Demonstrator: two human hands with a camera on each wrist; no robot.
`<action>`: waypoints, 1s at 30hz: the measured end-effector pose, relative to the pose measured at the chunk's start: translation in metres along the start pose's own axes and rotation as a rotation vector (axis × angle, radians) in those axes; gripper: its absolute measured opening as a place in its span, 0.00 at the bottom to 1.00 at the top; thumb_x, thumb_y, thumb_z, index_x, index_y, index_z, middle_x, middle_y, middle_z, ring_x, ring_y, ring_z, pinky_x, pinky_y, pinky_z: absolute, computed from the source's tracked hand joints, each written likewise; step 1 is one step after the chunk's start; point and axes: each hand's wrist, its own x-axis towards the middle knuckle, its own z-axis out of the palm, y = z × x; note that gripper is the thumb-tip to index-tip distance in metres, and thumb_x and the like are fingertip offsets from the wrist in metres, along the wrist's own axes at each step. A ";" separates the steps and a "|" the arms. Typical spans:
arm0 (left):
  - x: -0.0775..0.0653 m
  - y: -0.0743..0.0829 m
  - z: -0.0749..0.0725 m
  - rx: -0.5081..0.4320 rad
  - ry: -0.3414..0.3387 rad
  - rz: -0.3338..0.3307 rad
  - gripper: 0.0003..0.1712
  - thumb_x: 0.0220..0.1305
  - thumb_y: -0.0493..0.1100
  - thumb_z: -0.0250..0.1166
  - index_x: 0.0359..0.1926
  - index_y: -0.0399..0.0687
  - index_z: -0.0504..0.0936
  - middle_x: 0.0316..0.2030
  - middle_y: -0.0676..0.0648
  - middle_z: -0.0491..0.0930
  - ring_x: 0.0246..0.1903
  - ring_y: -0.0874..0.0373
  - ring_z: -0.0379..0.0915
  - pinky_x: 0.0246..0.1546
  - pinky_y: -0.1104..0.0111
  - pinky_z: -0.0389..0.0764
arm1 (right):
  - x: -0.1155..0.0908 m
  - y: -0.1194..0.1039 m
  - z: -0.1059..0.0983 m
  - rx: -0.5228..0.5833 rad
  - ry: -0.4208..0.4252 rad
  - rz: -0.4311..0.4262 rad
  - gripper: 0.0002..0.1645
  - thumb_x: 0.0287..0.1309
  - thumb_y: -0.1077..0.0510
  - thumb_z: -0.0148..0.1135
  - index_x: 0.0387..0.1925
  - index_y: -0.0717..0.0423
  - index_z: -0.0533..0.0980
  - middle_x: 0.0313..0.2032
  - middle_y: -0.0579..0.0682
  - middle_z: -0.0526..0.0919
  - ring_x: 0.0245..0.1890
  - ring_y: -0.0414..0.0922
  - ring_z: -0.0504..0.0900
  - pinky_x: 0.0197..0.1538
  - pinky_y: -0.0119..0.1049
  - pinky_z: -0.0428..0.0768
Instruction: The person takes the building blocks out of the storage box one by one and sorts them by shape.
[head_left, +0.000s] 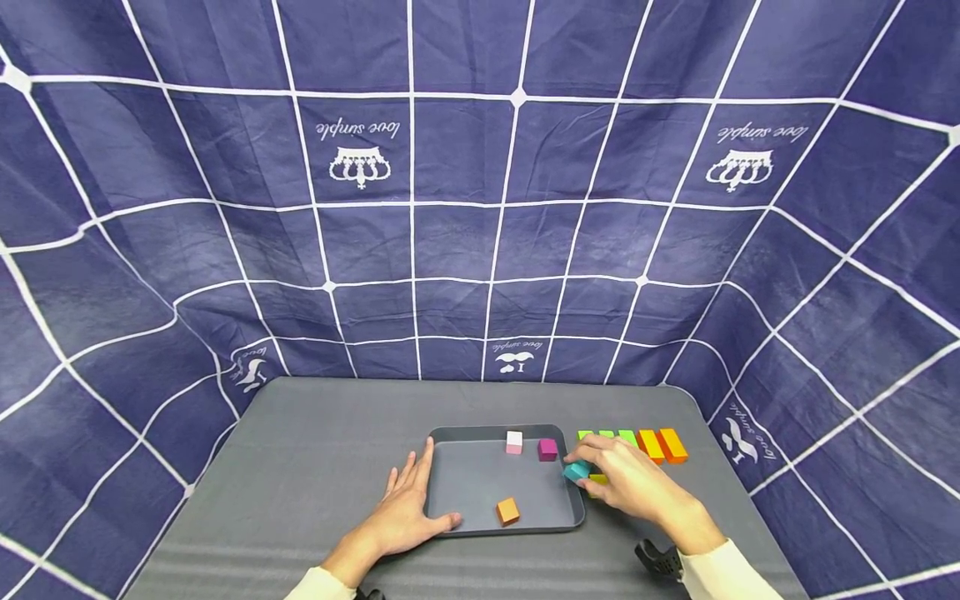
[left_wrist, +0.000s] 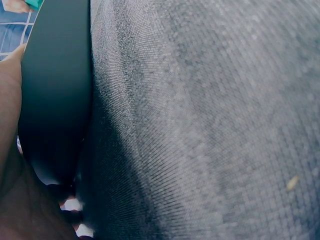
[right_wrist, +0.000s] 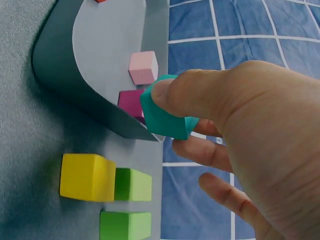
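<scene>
A teal block [right_wrist: 167, 115] is pinched between thumb and fingers of my right hand [head_left: 626, 479], above the right rim of a dark grey tray [head_left: 465, 479]. Resting against the tray's left side, my left hand [head_left: 401, 517] has its fingers spread, and its thumb touches the front left corner. Inside the tray lie a pink block [right_wrist: 143, 67], a magenta block [head_left: 547, 450] and an orange block [head_left: 507, 511]. The left wrist view shows mostly the tray's outer wall [left_wrist: 57, 90] beside the hand.
Right of the tray stand a yellow block [right_wrist: 87, 176], several green blocks [right_wrist: 125, 226] and two orange blocks [head_left: 672, 446], partly behind my right hand in the head view. A grey cloth [head_left: 315, 450] covers the table; a blue checked curtain [head_left: 450, 242] hangs behind.
</scene>
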 end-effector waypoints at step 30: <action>-0.001 0.001 -0.001 -0.007 0.002 -0.002 0.83 0.62 0.68 0.85 0.97 0.44 0.41 0.94 0.32 0.54 0.95 0.28 0.44 0.92 0.25 0.43 | -0.036 0.050 -0.011 0.004 0.183 0.001 0.34 0.42 0.72 0.93 0.55 0.57 0.90 0.45 0.44 0.92 0.41 0.40 0.91 0.46 0.41 0.94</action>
